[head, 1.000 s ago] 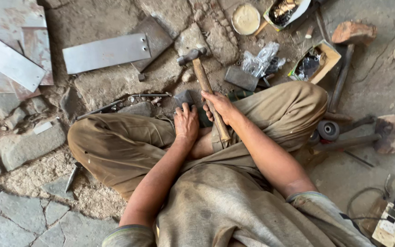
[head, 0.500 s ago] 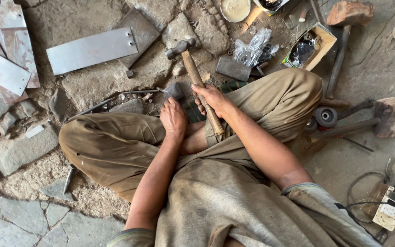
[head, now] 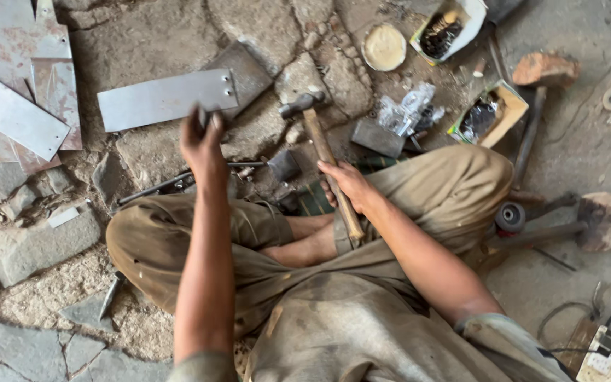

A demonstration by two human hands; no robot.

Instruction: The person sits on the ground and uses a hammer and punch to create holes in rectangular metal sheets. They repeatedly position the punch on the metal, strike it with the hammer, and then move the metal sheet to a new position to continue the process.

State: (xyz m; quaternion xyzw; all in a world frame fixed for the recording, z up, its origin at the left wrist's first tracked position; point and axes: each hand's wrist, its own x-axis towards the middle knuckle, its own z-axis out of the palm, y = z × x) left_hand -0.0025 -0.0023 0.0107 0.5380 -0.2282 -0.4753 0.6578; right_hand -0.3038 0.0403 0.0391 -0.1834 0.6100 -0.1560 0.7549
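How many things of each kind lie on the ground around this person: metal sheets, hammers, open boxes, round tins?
Flat metal sheets: 3, the holed sheet that the left hand reaches for, a grey strip, and a rusty sheet.
Hammers: 1, the hammer held in the right hand.
Open cardboard boxes: 2.
Round tins: 1.
Total: 7.

Soft, even daylight fills the head view, neither harsh nor dim. Shadows are faint and short, pooling under the seated person's legs and beside the floor stones. The metal sheet point(head: 167, 99) shows a dull, pale sheen without hard glare. The left hand point(head: 203, 141) is smeared by motion blur at the fingertips, while the hammer point(head: 323, 152) and the right hand point(head: 348, 185) look fairly sharp. The corners appear slightly stretched and softer.
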